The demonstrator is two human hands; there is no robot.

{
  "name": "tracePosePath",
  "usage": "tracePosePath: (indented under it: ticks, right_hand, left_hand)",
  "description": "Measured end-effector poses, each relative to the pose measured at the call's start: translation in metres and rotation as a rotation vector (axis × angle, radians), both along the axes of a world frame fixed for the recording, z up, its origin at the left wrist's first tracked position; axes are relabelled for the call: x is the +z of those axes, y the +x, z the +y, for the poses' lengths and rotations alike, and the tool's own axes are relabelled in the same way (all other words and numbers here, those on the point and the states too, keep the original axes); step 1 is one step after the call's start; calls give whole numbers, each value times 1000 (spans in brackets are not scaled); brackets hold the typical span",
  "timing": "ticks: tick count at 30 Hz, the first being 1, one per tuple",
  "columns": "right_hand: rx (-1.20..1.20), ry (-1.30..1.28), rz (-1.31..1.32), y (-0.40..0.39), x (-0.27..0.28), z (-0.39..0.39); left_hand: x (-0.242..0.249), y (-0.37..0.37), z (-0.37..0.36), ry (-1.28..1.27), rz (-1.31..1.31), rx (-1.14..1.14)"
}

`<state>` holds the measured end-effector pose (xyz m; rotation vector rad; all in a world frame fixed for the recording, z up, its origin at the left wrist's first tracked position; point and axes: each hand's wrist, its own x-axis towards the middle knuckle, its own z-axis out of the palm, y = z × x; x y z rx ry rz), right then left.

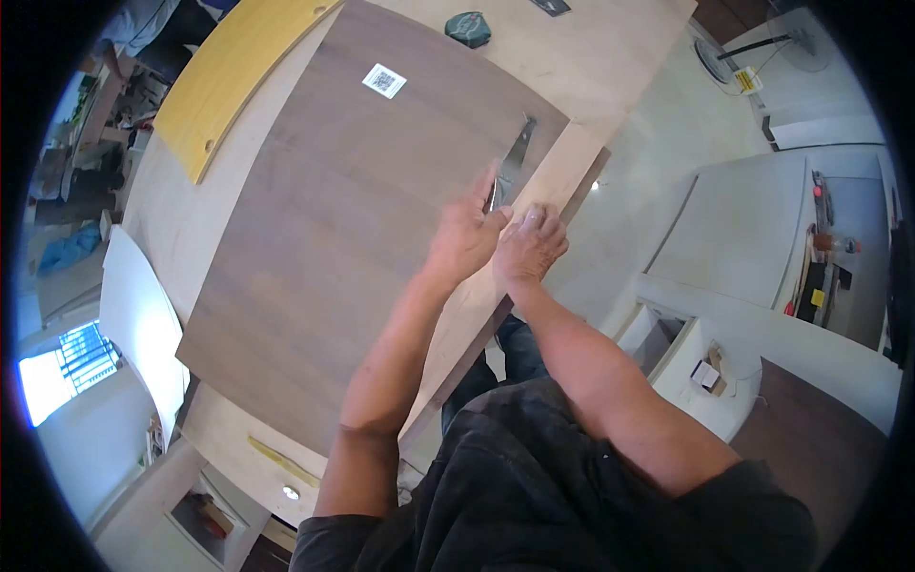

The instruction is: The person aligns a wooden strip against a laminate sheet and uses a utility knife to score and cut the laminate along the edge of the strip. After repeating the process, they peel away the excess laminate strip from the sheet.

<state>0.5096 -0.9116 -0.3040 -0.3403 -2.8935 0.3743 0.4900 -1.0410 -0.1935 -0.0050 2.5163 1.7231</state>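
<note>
A large brown panel with a white QR label lies on a pale wooden work surface. My left hand is closed around a metal tool with a narrow blade, which lies over the panel near its right edge. Beside it, my right hand rests with curled fingers on the pale wooden strip along that edge. Whether anything is under its fingers is hidden.
A yellow curved panel lies at the upper left, a dark green object at the top. A white sheet stands out at the left. Another person is at the top left. A fan stands upper right.
</note>
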Motion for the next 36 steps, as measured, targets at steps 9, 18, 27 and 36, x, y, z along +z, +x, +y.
tracePosePath:
  ticks: [9,18,27,36]
  right_hand:
    - [-10,-6,-327,-6,8,1]
    - [27,-50,-163,-1,1,6]
    - [5,101,-229,-5,-13,3]
    - [22,93,-160,-3,-15,2]
  left_hand:
    - [-67,-89,57,-514,-165,-216]
    - [-85,-129,79,-590,-122,-352]
    - [-76,-127,80,-577,-112,-359]
    - [-65,-129,80,-585,-181,-371]
